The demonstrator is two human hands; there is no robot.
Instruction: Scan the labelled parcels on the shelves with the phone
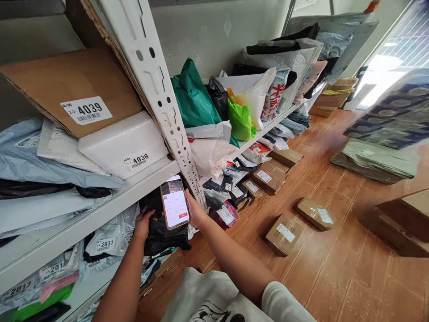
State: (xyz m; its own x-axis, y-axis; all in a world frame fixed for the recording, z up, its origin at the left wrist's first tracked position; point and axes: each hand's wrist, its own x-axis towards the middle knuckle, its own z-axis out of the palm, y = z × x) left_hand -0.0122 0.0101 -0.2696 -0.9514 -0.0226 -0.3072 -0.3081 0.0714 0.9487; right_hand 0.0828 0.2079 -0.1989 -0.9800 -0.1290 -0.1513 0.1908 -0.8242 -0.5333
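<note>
My right hand [195, 210] is closed around a smartphone [175, 205], held upright in front of the shelf post with its screen lit. A small camera picture shows at the top of the screen and a red button near its bottom. Just left of the phone, my left hand [144, 223] grips the edge of a black plastic parcel [167, 237], fingers curled over it. The phone covers part of this parcel. Beside my left hand lies a clear-wrapped parcel [106, 241] labelled 2031 on the lower shelf.
A white perforated shelf post [167, 103] stands ahead of my hands. Left of it sit a cardboard box [90, 89] labelled 4039 and a white foam box [134, 147] labelled 4038. Bagged parcels line the right-hand shelf. Cartons [284, 235] lie on the wooden floor [254, 286].
</note>
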